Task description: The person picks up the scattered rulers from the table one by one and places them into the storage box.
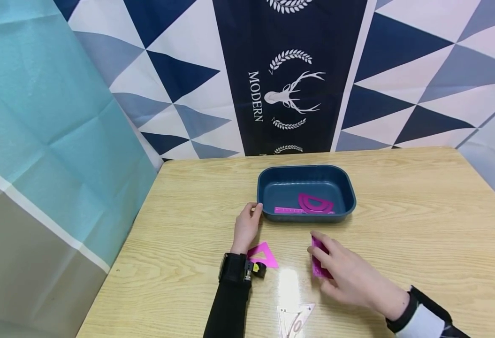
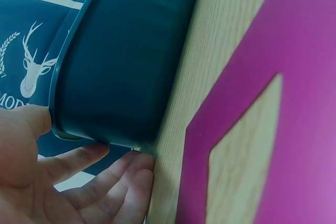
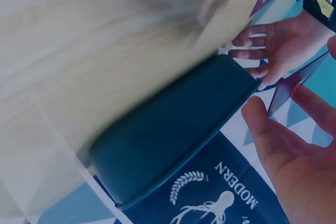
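Observation:
At the near left corner of a dark blue bin is my left hand, thumb at the rim and fairly straight fingers against the outer end wall. Inside the bin lie a pink ruler and a pink protractor. My right hand, in front of the bin, pinches a flat, see-through pink drawing tool by its edges between thumb and fingers. One straight edge of it shows; the fingers hide most of its outline. A pink set square lies beside my left wrist.
A see-through set square lies at the near edge of the view, in glare on the wooden table. Patterned cloth hangs behind the table, with a teal and grey cloth on the left.

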`<control>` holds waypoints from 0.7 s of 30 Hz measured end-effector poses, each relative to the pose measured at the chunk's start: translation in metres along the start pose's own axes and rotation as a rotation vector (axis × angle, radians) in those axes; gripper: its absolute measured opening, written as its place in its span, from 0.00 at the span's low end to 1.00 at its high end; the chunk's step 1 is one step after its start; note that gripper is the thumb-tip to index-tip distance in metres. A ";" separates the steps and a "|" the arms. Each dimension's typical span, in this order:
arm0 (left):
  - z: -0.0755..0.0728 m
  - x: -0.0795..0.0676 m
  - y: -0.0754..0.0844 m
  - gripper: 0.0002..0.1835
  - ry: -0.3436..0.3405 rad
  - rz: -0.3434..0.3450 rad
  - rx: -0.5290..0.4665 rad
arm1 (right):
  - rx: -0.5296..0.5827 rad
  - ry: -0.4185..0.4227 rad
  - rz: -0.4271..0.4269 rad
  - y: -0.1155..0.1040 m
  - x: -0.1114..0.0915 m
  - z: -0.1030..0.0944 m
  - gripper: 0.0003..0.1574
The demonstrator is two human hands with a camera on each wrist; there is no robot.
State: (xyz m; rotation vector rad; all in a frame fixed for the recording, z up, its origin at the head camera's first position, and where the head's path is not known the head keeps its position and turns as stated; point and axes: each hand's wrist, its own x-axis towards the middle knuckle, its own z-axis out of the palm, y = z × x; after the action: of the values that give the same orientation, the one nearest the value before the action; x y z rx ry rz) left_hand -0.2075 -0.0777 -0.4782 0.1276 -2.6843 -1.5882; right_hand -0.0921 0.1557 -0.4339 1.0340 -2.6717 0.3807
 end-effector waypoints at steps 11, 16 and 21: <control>0.000 0.000 0.000 0.21 0.005 -0.008 -0.002 | 0.005 0.036 -0.007 0.009 0.016 -0.004 0.33; 0.001 0.000 -0.001 0.20 0.009 -0.012 -0.004 | 0.001 0.040 0.004 0.014 0.023 -0.006 0.34; 0.001 0.001 -0.001 0.21 0.008 -0.021 -0.004 | -0.020 0.035 0.010 0.019 0.028 -0.007 0.35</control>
State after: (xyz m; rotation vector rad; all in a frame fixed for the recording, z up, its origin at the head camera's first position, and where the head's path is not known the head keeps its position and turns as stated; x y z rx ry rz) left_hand -0.2090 -0.0775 -0.4801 0.1619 -2.6828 -1.5947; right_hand -0.1246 0.1543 -0.4209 0.9997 -2.6450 0.3705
